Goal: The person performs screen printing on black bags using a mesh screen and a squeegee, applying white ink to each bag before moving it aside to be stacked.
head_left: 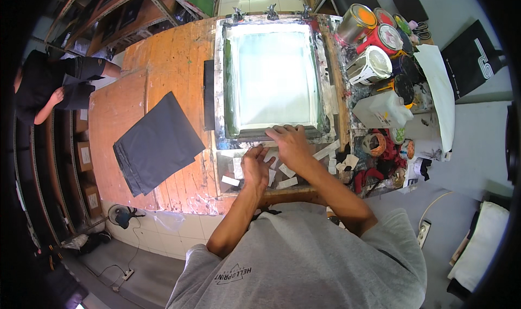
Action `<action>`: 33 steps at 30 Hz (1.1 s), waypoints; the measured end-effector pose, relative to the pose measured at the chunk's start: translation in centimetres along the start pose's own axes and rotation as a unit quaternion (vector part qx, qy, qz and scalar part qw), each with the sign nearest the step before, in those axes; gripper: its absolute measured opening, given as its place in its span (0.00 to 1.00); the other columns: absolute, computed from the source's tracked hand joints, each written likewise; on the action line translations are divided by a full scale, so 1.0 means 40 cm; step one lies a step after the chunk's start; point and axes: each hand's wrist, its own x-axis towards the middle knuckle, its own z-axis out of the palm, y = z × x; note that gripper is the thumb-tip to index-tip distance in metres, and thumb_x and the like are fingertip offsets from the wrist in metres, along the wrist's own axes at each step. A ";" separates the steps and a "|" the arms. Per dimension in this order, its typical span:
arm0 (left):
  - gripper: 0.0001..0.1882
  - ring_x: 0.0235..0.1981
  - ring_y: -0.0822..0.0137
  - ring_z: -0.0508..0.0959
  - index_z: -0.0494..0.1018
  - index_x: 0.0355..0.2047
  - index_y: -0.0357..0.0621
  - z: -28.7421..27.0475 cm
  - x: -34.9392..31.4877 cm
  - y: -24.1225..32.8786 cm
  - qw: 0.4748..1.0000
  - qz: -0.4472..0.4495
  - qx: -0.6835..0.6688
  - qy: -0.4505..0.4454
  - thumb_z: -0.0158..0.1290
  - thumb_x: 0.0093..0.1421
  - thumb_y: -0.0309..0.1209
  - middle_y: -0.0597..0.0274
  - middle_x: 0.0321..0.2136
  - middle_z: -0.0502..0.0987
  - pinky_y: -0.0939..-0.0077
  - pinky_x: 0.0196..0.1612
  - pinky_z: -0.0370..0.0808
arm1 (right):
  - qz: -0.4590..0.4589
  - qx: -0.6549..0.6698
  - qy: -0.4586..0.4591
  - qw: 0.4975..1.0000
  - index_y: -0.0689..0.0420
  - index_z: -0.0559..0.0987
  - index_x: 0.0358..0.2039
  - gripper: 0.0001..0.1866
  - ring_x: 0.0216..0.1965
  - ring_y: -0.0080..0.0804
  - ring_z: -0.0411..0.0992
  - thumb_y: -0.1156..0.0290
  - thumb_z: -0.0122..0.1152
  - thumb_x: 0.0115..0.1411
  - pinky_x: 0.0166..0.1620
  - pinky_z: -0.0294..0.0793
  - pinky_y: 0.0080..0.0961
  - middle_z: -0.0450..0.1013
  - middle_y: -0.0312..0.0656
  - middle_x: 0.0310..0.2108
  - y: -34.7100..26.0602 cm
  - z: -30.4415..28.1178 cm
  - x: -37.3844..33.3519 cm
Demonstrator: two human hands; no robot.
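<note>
A screen-printing frame (271, 73) with a pale, bright mesh lies in front of me, its far end at metal clamps (271, 11). My right hand (290, 143) reaches over the frame's dark near edge (247, 135), fingers bent across it and gripping it. Just below that edge is my left hand (256, 166), its fingers loosely curved and apart, with nothing visible in them. Strips of white tape (287, 183) are scattered on the board around my left hand. What lies under the frame is hidden.
Left of the frame, a stack of dark flat sheets (158, 143) rests on the wooden table (179, 54). Paint cans (358, 21), tubs and a white jug (382, 111) crowd the right side, with tape rolls (374, 144) nearer me. Another person (46, 89) is at far left beside shelves.
</note>
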 end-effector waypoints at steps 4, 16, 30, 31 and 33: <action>0.16 0.56 0.53 0.71 0.64 0.47 0.45 -0.045 0.038 -0.033 1.000 -0.004 -0.011 -0.002 0.53 0.60 0.27 0.55 0.46 0.71 0.32 0.59 0.64 | -0.022 -0.032 0.133 0.990 0.50 0.77 0.54 0.24 0.49 0.40 0.73 0.75 0.62 0.54 0.51 0.63 0.49 0.77 0.39 0.46 0.021 0.066 0.029; 0.12 0.60 0.49 0.67 0.68 0.46 0.43 -0.039 0.007 -0.018 0.999 0.018 0.032 -0.023 0.48 0.67 0.37 0.50 0.51 0.69 0.36 0.61 0.68 | 0.046 -0.030 0.082 0.995 0.45 0.83 0.49 0.23 0.45 0.43 0.79 0.80 0.60 0.54 0.51 0.69 0.58 0.82 0.41 0.41 0.255 -0.085 0.578; 0.17 0.55 0.52 0.75 0.67 0.47 0.47 0.032 -0.099 0.085 0.992 0.043 0.007 -0.119 0.55 0.57 0.27 0.58 0.46 0.75 0.42 0.61 0.67 | -0.084 0.027 0.233 0.968 0.58 0.79 0.57 0.30 0.54 0.47 0.74 0.85 0.55 0.50 0.55 0.64 0.48 0.78 0.46 0.51 -0.024 -0.153 0.007; 0.17 0.54 0.52 0.75 0.67 0.48 0.46 0.051 -0.116 0.109 0.987 0.062 0.007 -0.147 0.54 0.58 0.27 0.57 0.47 0.75 0.43 0.62 0.67 | -0.098 0.017 0.253 0.962 0.57 0.78 0.57 0.30 0.55 0.47 0.73 0.83 0.58 0.49 0.55 0.64 0.49 0.77 0.45 0.53 -0.025 -0.183 0.016; 0.18 0.54 0.51 0.77 0.67 0.51 0.45 0.103 -0.156 0.165 0.975 0.100 0.004 -0.200 0.53 0.59 0.26 0.54 0.49 0.76 0.46 0.63 0.68 | -0.126 -0.002 0.287 0.950 0.55 0.77 0.57 0.31 0.58 0.45 0.70 0.80 0.62 0.47 0.57 0.64 0.51 0.75 0.43 0.55 -0.020 -0.258 0.053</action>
